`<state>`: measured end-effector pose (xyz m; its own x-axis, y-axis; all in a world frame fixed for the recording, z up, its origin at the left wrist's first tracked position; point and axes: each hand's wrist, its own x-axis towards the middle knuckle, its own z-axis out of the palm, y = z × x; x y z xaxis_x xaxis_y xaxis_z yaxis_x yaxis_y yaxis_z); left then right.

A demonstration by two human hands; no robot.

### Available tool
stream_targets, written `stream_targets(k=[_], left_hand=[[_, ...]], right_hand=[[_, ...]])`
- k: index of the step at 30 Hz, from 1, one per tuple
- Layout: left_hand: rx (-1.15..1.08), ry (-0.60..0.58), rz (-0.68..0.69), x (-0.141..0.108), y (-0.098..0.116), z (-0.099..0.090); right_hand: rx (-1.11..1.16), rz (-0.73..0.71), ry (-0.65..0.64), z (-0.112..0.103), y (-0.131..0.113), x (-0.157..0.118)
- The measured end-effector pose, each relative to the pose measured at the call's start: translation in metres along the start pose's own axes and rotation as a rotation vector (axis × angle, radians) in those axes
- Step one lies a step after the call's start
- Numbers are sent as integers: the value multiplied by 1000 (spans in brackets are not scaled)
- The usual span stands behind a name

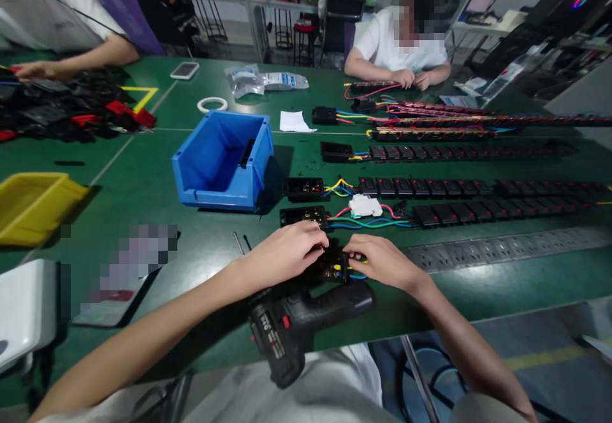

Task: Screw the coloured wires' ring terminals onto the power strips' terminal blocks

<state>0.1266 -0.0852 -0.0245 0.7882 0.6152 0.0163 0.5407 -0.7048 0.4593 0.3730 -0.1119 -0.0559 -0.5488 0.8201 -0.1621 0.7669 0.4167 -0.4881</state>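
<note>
My left hand [299,251] reaches over a small black terminal box [335,270] near the table's front edge, its fingers curled at the box's upper left side. On the other side my right hand [375,258] pinches at the box's right end, where yellow and blue wires come out. What lies between the fingertips of either hand is too small to make out. A black cordless drill [287,327] lies just in front of the box, its handle pointing right. Behind my hands is another black box [302,215] wired to a white breaker [364,206].
Several black socket strips [430,187] with coloured wires run to the right. A blue bin [215,196] stands left of centre, a yellow tray [38,209] farther left. A phone [102,313] lies at left. Co-workers sit across the table; one person's hands [415,80] hold wires.
</note>
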Motion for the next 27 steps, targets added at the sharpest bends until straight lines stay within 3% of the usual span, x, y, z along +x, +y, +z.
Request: stream_targets(k=[8,15,20,27], left_hand=[[-113,137,56,8,-6,25],[-83,149,114,10,2,35],[67,136,82,13,13,37],[374,39,103,19,41,27]], right_hand=[[84,8,23,10,3,-1],[133,-44,52,12,9,-2],[181,-62,69,12,10,-4],[164,-66,98,15,11,-3]])
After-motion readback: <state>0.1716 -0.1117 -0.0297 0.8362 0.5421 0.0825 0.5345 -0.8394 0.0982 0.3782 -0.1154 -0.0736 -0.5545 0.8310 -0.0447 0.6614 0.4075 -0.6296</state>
